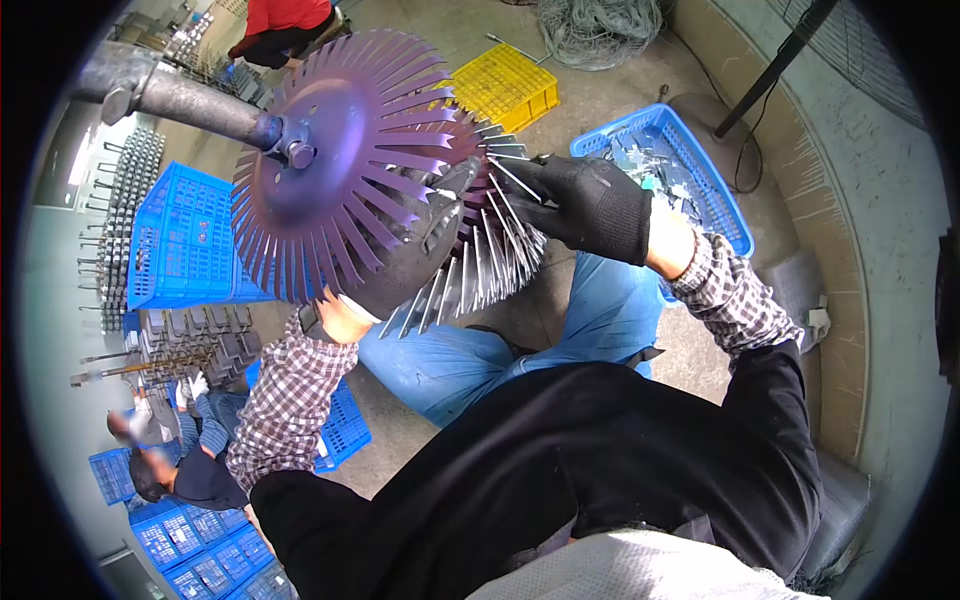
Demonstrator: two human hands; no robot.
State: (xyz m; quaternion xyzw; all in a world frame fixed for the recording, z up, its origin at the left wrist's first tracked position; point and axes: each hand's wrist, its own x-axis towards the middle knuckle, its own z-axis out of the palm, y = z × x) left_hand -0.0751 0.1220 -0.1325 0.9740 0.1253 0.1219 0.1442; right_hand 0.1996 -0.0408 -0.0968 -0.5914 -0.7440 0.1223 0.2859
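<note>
A rack of slotted, purple-tinted metal discs hangs before me; its front disc [325, 150] has forked prongs all round. Many thin silver metal strips [475, 275] stand out from the prongs of a disc behind it. My left hand [405, 255], in a black glove, reaches in between the discs. Its fingers are bent near the hub side, partly hidden by the front prongs, and what they grip does not show. At the right edge of the rack, my right hand [595, 205], also black-gloved, is closed with thumb and fingers pinching a thin metal strip [515, 180].
A grey metal pipe [215, 105] carries the discs. On my right stands a blue basket [715, 180] with small flat pieces. Beyond are a yellow crate [505, 85] and a wire heap [600, 25]. Blue crates [185, 240] and a co-worker [205, 465] are at left; another person [290, 20] is far off.
</note>
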